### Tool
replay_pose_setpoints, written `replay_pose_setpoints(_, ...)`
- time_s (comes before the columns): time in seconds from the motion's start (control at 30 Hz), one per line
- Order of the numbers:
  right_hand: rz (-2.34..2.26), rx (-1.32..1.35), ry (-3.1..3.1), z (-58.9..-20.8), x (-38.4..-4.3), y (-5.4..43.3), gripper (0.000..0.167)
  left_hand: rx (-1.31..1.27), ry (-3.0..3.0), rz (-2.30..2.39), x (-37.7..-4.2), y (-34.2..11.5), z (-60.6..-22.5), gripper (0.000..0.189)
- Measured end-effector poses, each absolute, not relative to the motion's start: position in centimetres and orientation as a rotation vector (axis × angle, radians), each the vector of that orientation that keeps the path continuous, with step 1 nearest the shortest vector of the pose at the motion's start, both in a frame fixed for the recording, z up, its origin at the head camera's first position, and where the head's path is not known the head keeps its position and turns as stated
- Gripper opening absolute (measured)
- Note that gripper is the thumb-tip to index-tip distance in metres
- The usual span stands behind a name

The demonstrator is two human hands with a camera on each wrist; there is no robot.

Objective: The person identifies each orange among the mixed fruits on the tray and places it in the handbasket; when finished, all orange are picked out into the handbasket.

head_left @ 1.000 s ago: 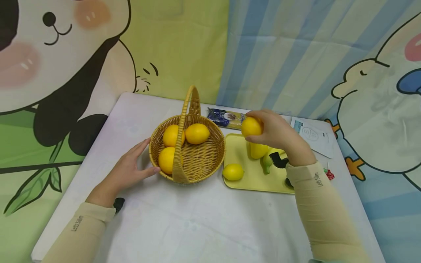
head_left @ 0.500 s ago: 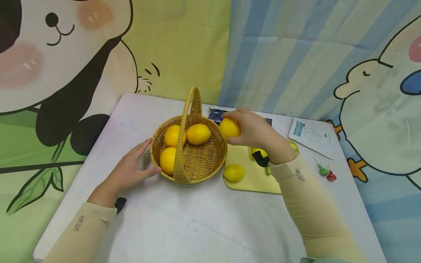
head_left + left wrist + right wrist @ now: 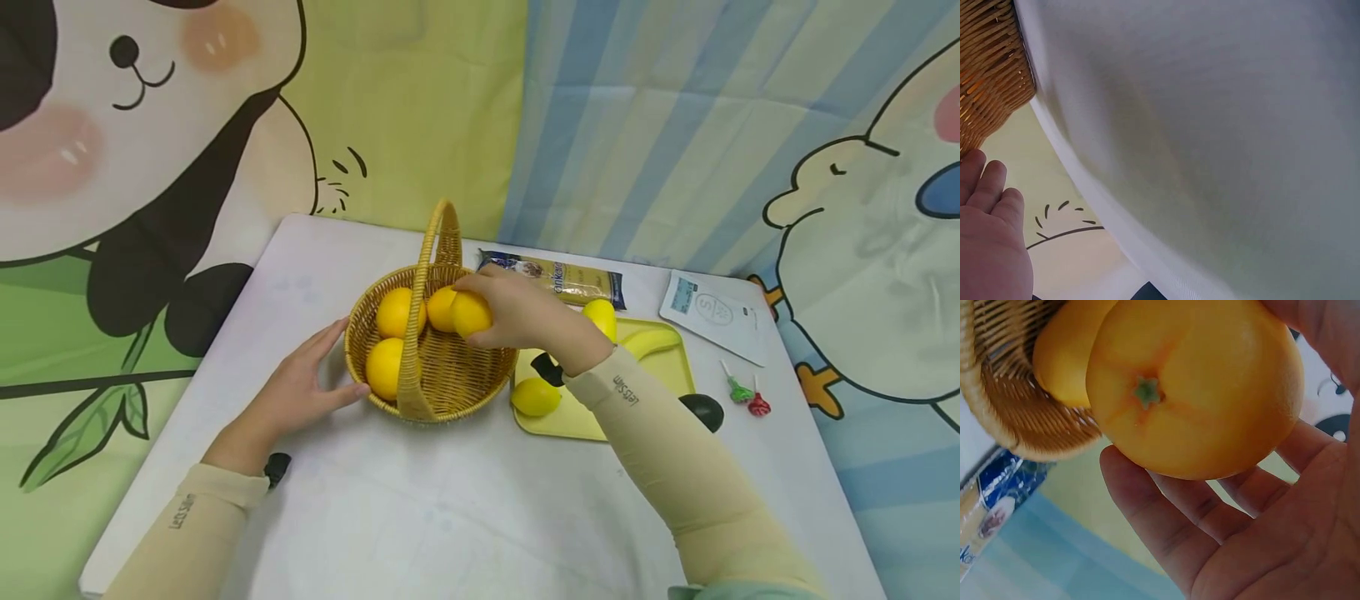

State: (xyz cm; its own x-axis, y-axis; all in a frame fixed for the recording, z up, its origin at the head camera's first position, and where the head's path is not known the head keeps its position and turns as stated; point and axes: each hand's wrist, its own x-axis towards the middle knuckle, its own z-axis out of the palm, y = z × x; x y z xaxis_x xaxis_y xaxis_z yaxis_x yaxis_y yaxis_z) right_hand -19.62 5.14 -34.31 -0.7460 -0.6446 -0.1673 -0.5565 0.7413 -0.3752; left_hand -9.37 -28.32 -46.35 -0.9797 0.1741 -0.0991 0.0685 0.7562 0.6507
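Observation:
A wicker basket [image 3: 465, 379] with a tall handle stands in the head view's middle, holding an orange [image 3: 394, 313] at back left, another in front of it, and a third partly hidden one [image 3: 441, 310] farther back. My right hand [image 3: 517, 312] grips one more orange [image 3: 472, 314] over the basket's right side. Close up in the right wrist view, this orange [image 3: 1210, 381] shows a green star-shaped stem, thumb and fingers around it. My left hand [image 3: 300, 396] rests against the basket's left side, thumb and fingers spread; in the left wrist view its fingertips are at the weave [image 3: 991, 69].
Right of the basket, a yellow tray [image 3: 573, 421] bears a lemon [image 3: 536, 397], a banana [image 3: 648, 340] and another yellow fruit [image 3: 600, 317]. A dark oval fruit [image 3: 702, 411] is at its right. Behind lies a blue-gold packet [image 3: 577, 282]; farther right, a white pouch [image 3: 712, 308] and two lollipops [image 3: 740, 389].
My right hand has carried the orange leftward from above the tray to over the basket, uncovering more of the tray and the packet. My left hand has stayed at the basket's side.

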Motion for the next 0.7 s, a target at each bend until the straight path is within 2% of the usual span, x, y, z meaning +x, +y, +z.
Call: replay_pose_setpoints(0.7, -0.217, -1.097, 2.55, -36.9, -20.2, 0.7, 0.073, 0.175, 2.79, 1.005, -9.4, -28.3, -46.3, 0.116)
